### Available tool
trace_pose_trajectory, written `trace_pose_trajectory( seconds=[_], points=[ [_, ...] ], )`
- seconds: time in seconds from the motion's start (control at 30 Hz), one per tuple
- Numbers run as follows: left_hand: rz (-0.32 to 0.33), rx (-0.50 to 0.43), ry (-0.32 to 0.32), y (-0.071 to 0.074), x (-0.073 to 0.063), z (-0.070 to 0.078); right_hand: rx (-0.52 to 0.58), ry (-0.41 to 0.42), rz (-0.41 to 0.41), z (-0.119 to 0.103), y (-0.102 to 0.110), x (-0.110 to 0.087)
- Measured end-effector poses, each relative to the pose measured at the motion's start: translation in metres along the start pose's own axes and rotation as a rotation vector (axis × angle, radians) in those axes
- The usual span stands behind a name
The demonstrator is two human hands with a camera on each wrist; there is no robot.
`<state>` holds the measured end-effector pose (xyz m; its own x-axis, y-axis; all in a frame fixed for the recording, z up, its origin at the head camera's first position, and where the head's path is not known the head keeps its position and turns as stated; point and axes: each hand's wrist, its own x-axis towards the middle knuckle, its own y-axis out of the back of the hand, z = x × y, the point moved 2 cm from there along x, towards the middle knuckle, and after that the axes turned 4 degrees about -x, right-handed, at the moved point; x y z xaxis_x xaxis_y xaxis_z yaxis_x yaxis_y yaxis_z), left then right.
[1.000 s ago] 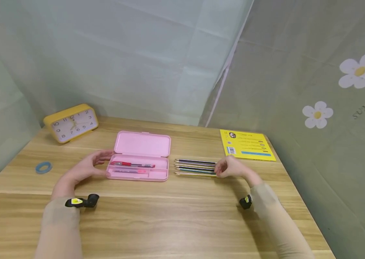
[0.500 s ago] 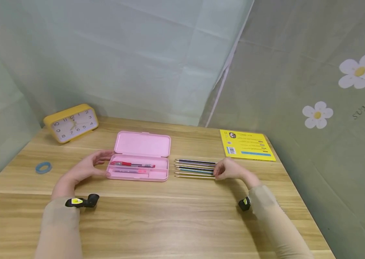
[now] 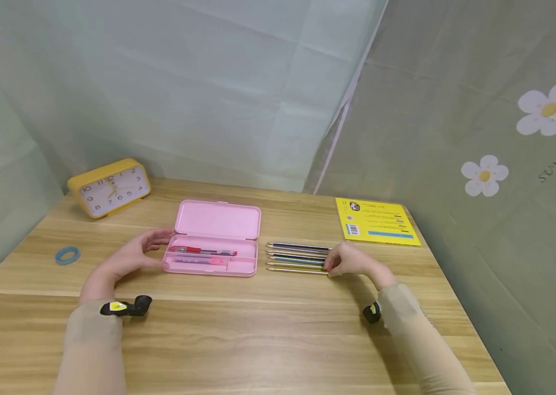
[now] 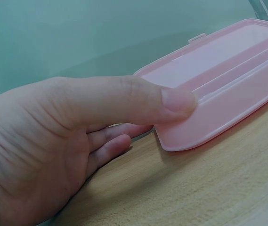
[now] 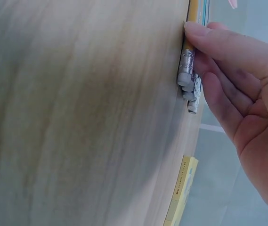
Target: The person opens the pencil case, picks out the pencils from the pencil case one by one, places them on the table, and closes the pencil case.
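A pink pencil case [image 3: 217,220] lies with its lid up. My left hand [image 3: 130,257] holds its left end, the thumb [image 4: 178,101] on the near corner and the fingers around toward the far side. Inside lie a red-capped pen [image 3: 206,252] and a pink pen [image 3: 198,260]. To the right, several pencils lie side by side, tips pointing left. At their eraser ends, my right hand [image 3: 349,259] pinches the nearest pencil [image 3: 298,271] between thumb and fingers. In the right wrist view, its metal band and white eraser [image 5: 185,70] stick out past the thumb.
A yellow alarm clock [image 3: 112,189] stands at the back left. A blue ring [image 3: 67,261], like a tape roll, lies left of my left hand. The yellow book [image 3: 381,222] lies at the back right. Cloth curtains [image 3: 238,109] border the wooden table [image 3: 258,340].
My right hand has shifted slightly left and toward me. The nearest pencil now lies a little nearer me, and the row looks more spread. My left hand and the case stay put.
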<state>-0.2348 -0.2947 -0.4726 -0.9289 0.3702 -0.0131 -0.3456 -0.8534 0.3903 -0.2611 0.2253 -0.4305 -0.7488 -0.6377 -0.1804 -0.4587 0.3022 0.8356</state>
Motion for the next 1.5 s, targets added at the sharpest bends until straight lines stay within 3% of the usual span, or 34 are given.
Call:
trace_pose_trajectory(
  seconds=[0.53, 0.83, 1.1, 1.3, 1.5],
  points=[
    [0.002, -0.005, 0.002, 0.003, -0.001, 0.003, 0.016, 0.027, 0.022, 0.000, 0.003, -0.001],
    [0.003, -0.008, 0.014, 0.003, -0.003, 0.004, 0.025, 0.009, 0.102, -0.005, 0.013, 0.001],
    [0.005, 0.012, 0.000, 0.002, -0.003, 0.002, 0.039, 0.032, 0.177, -0.019, 0.014, 0.026],
    [0.005, 0.016, 0.000, 0.000, -0.002, 0.002, 0.029, 0.057, 0.282, -0.028, 0.016, 0.051],
    [0.013, 0.016, 0.004, -0.002, -0.002, 0.000, 0.073, 0.052, 0.310, -0.035, 0.014, 0.077]
  ],
)
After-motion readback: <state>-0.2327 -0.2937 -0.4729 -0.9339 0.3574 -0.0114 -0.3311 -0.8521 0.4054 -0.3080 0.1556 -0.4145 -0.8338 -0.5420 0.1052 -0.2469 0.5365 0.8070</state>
